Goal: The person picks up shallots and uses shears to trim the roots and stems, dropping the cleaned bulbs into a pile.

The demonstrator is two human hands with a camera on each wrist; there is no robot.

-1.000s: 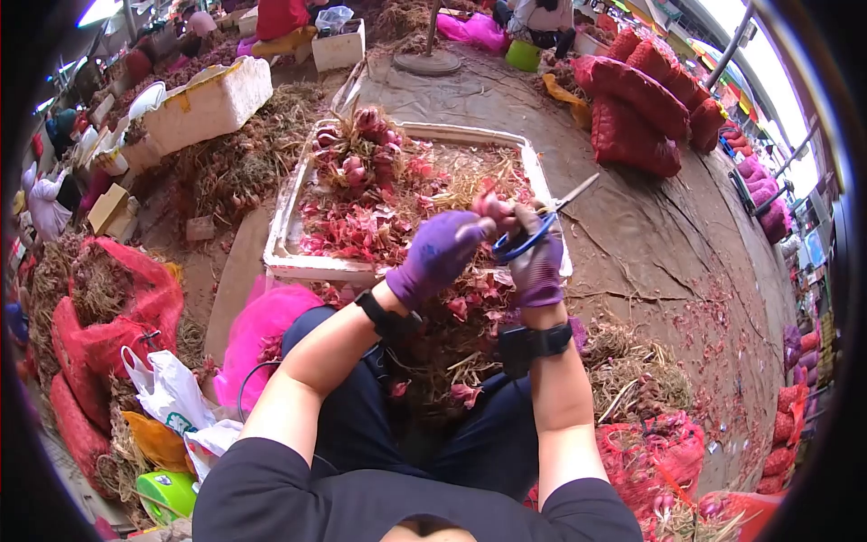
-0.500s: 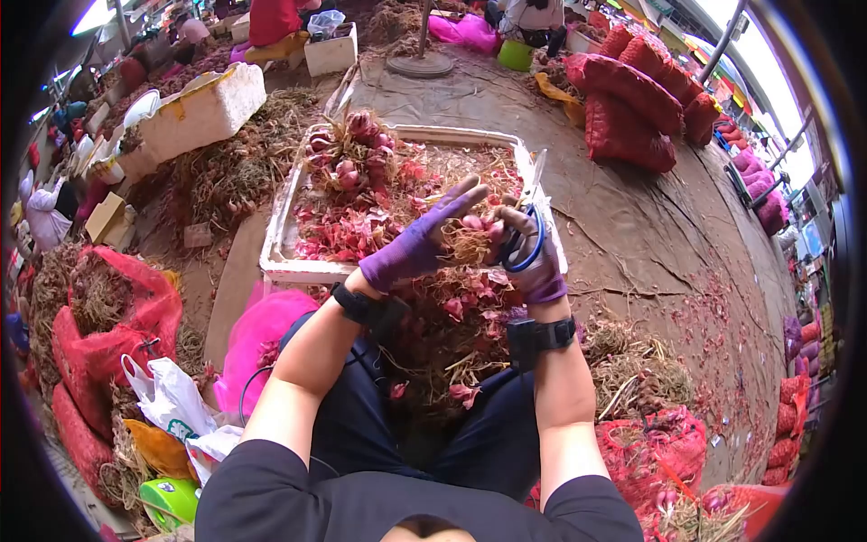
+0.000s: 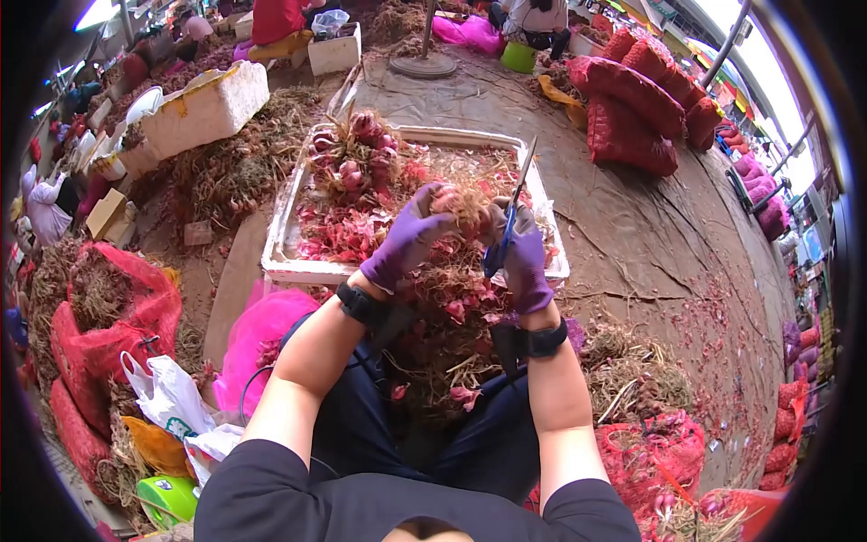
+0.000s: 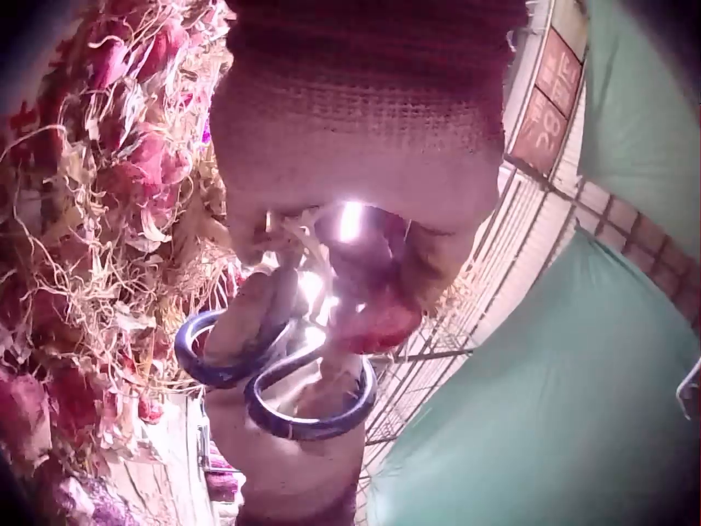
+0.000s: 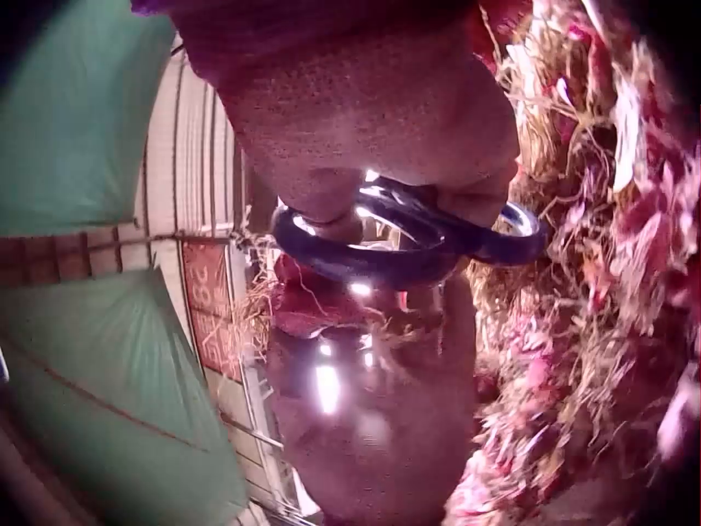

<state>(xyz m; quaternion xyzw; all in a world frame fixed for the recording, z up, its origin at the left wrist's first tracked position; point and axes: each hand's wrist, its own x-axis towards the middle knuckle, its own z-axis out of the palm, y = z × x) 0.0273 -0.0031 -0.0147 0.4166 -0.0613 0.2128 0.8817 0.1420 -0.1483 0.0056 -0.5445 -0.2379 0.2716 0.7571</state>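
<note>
My left hand (image 3: 406, 242), in a purple glove, grips a small bunch of shallots (image 3: 464, 206) with stringy dry roots, held over the near part of a white foam tray (image 3: 312, 268). Close on its right, my gloved right hand (image 3: 526, 264) holds scissors (image 3: 497, 255) with blue handles, the blades pointing up and away from me. Its fingertips are right at the bunch. Both wrist views show the blue finger loops (image 4: 312, 425) around the right hand's fingers. Whole shallots (image 3: 354, 173) are heaped at the tray's far left, among loose red skins (image 3: 361, 230).
Dry stalks and skins (image 3: 456, 352) lie between my legs. A pink net bag (image 3: 262, 334) and white plastic bag (image 3: 172, 397) are at left, a red net sack (image 3: 655, 452) at right. Full red sacks (image 3: 632, 126) stand far right; a foam box (image 3: 208, 108) stands far left.
The left fingers were stretched out half a second ago and now curl round the bunch, which is higher. The scissors have swung from pointing right to pointing up and away.
</note>
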